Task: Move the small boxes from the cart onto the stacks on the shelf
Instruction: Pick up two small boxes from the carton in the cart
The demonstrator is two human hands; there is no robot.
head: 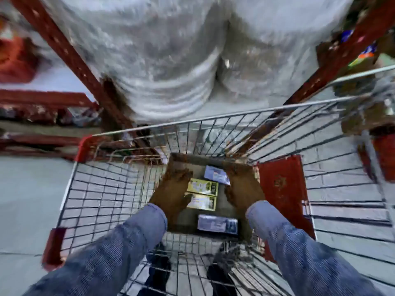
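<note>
Both hands reach down into a wire shopping cart (119, 189). On its floor sits a brown cardboard box (239, 223) with several small boxes in it. Two yellow-green small boxes (203, 186) lie side by side between my hands. My left hand (173, 189) touches their left ends, fingers spread. My right hand (241, 184) rests over the edge of a bluish small box (215, 174). Another bluish small box (217, 224) lies nearer me. The picture is blurred, so neither grip is clear.
Red shelf uprights (70, 58) slant away on both sides, with large plastic-wrapped white stacks (162, 67) between them. A red panel (282, 189) stands inside the cart at the right. Low red shelving (42, 101) with goods runs along the left over a grey floor.
</note>
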